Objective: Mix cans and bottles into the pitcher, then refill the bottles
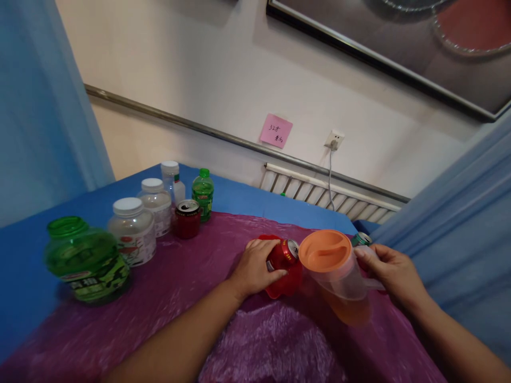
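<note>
My left hand (255,267) is wrapped round a red can (284,255), its top tipped to the right. Beneath the can lies a red, wavy-edged dish or mat (288,283). At the right, my right hand (389,268) grips the handle of a translucent pitcher (343,284) with an orange lid (326,251). The pitcher leans with its lid toward the red can, and amber liquid shows in its lower part. Just behind the handle, a green can (361,239) is partly hidden.
Purple plastic sheeting (179,308) covers the blue table (247,198). On the left stand a large green bottle (90,263), white-capped jars (133,234), a dark red can (187,219) and a small green bottle (203,196). A radiator (311,192) and blue curtains (463,223) lie beyond.
</note>
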Demonstrator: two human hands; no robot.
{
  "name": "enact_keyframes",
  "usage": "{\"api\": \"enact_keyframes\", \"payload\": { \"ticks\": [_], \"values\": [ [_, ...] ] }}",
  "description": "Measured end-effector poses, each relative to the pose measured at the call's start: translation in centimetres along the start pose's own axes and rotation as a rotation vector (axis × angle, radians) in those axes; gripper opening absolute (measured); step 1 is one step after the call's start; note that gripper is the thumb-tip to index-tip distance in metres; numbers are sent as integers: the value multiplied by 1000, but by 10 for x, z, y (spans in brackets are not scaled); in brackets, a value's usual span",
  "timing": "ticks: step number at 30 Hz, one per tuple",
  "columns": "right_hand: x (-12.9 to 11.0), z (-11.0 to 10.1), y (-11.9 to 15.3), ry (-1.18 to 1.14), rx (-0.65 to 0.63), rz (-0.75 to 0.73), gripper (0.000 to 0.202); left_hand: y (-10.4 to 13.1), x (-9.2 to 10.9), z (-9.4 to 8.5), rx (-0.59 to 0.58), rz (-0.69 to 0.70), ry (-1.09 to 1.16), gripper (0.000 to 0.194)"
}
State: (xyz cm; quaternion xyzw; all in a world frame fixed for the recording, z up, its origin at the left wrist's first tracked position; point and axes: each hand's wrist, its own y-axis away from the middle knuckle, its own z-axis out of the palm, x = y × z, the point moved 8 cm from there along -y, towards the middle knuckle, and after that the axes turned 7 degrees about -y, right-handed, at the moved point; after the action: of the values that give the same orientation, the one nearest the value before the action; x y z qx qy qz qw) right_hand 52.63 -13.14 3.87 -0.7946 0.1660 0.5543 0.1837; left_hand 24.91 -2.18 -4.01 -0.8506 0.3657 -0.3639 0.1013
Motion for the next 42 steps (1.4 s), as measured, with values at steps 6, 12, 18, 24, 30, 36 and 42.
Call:
{"api": "enact_keyframes", "payload": {
  "ticks": [6, 12, 18, 24, 30, 36, 42],
  "values": [
    [2, -2, 0, 3, 5, -6, 52, 0, 1, -1, 7, -5, 0, 68],
    [2, -3, -2, 37, 6, -23, 52, 1, 0, 0, 16, 10, 1, 69],
    [1, -2, -1, 58, 5, -26, 50, 1, 0, 0, 17, -1, 1, 71],
    [-5, -2, -2, 75, 10, -47, 49, 1, 2, -2, 16, -3, 0, 69],
    [-7, -2, -1, 88, 10, -46, 50, 1, 2, -3, 15, -1, 0, 69],
    [-9, -2, -2, 119, 15, -78, 51, 2, 2, -3, 22, -1, 2, 69],
    [-5, -3, -2, 114, 3, -73, 49, 2, 1, -3, 25, 3, 4, 69]
  ]
}}
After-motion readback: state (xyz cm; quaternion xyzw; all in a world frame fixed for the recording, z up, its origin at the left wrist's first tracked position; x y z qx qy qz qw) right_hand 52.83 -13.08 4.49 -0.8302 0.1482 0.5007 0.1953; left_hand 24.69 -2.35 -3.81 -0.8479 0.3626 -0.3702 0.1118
